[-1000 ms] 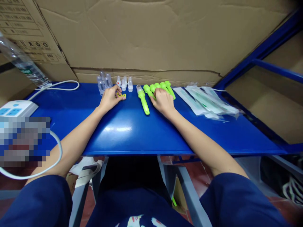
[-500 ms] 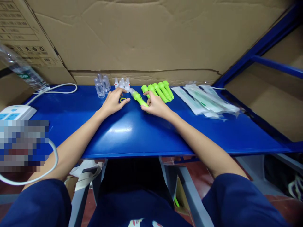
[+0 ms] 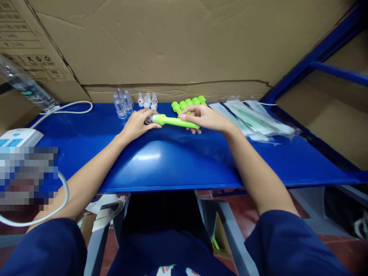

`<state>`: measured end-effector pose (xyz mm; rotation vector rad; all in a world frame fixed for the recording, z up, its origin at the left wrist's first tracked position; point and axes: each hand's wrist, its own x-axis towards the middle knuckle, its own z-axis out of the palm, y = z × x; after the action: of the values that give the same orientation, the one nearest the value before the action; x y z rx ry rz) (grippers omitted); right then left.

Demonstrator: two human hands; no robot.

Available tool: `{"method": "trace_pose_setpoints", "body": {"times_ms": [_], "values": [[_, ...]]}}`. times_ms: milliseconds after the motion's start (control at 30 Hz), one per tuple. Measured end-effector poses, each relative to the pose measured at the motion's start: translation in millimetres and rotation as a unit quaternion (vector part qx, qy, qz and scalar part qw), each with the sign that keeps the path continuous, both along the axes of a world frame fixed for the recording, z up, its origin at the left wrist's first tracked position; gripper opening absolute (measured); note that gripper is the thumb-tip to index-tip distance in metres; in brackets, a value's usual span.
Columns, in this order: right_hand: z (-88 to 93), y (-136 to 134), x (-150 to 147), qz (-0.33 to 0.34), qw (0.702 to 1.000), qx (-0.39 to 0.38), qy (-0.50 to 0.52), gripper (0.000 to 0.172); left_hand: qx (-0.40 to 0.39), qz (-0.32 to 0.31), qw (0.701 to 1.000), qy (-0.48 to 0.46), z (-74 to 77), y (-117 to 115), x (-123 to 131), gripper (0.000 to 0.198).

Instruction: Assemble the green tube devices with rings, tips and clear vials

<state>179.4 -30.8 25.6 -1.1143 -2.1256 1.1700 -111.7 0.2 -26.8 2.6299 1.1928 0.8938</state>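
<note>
My left hand (image 3: 141, 123) has its thumb and fingers closed around the clear front end of a green plastic handle (image 3: 175, 121). This handle lies nearly level between my hands, a yellowish band near its clear end. At its tail end, my right hand (image 3: 205, 118) pinches it between thumb and fingers. Several more green plastic handles (image 3: 189, 103) lie in a row just behind my right hand, partly covered by it. Behind my left hand stand small clear caps with white bases and red dots (image 3: 147, 101). Larger clear plastic caps (image 3: 123, 102) stand to their left.
Flat clear plastic packets (image 3: 253, 117) are piled at the right on the blue table (image 3: 172, 165). A water bottle (image 3: 28, 86), a white power strip (image 3: 21, 137) and its cable are at the left. Cardboard (image 3: 172, 46) walls the back; a blue metal frame (image 3: 322, 50) rises at right.
The green handle has swung from slanted to nearly level. My left hand has closed on its clear end, and my right hand has shifted right, now gripping its tail from above.
</note>
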Motion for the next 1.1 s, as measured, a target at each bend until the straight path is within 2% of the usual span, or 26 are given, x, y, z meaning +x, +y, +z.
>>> {"method": "trace_pose_setpoints", "body": {"times_ms": [133,200,300,367,467,600,667,800,900,1000,1100], "values": [[-9.8,13.6,10.7,-0.005,0.999,-0.025,-0.039,0.067,0.018,0.062,0.997,0.05,3.3,-1.5,-0.5,0.051],[-15.7,20.3,13.7,-0.004,0.999,-0.017,-0.037,0.067,0.018,0.083,0.994,0.066,4.5,-1.9,-1.5,0.05],[-19.4,25.2,14.1,-0.022,0.998,0.054,-0.008,0.058,-0.014,0.104,0.992,0.074,7.3,-2.6,-3.0,0.047],[-18.5,25.3,13.2,-0.034,0.991,0.13,0.017,0.048,-0.048,0.094,0.992,0.076,9.5,-3.2,-3.5,0.048],[-17.7,24.5,12.3,-0.051,0.976,0.204,0.055,0.051,-0.08,0.06,0.993,0.062,12.0,-4.0,-3.8,0.056],[-23.7,26.8,10.1,-0.085,0.988,0.118,0.06,0.054,-0.071,0.075,0.994,0.035,12.7,-3.5,-5.4,0.056],[-27.1,27.8,7.3,-0.089,0.988,0.099,0.081,0.054,-0.07,0.082,0.994,0.029,12.5,-2.9,-6.5,0.055],[-30.6,27.4,-1.6,-0.102,0.972,0.131,0.166,0.054,-0.067,0.093,0.993,0.009,12.0,-2.7,-5.7,0.053],[-33.2,29.9,-5.5,-0.136,0.967,0.123,0.176,0.054,-0.068,0.092,0.993,-0.003,11.9,-3.5,-3.4,0.052],[-34.0,35.4,-1.8,-0.177,0.947,0.182,0.198,0.059,-0.078,0.08,0.994,-0.012,12.4,-4.6,-2.6,0.05],[-31.5,39.4,6.1,-0.189,0.927,0.241,0.214,0.062,-0.09,0.073,0.993,-0.017,12.0,-4.5,-3.9,0.052]]}}
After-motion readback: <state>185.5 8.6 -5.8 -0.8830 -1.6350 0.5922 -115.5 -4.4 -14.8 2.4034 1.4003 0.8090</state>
